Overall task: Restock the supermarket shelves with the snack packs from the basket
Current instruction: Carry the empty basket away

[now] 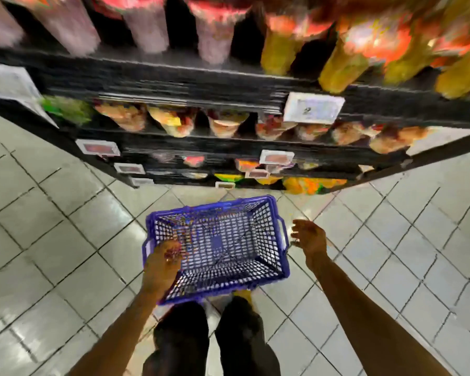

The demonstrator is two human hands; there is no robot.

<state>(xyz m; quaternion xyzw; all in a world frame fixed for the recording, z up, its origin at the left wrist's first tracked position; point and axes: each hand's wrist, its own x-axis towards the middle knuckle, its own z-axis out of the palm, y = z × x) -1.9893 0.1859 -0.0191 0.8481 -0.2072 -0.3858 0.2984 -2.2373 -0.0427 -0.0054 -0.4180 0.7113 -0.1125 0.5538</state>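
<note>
The basket (212,206) is gripped at its L rim by the left hand (164,256). The right hand (308,237) is held open, fingers apart, just beside the R handle. "2" is read on one tag (312,108); other labels are too blurred. The snack packs (174,123) are lined up on the shelves (201,88) beyond. Bare floor tiles (65,213) are seen L & R.

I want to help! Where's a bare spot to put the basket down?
Bare tiled floor lies left of the blue basket, and right of it past the right hand. The black shelves are crowded with snack packs.

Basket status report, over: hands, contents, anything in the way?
Left hand grips basket rim. Right hand open beside it. Basket looks empty. Nothing blocks shelves.
</note>
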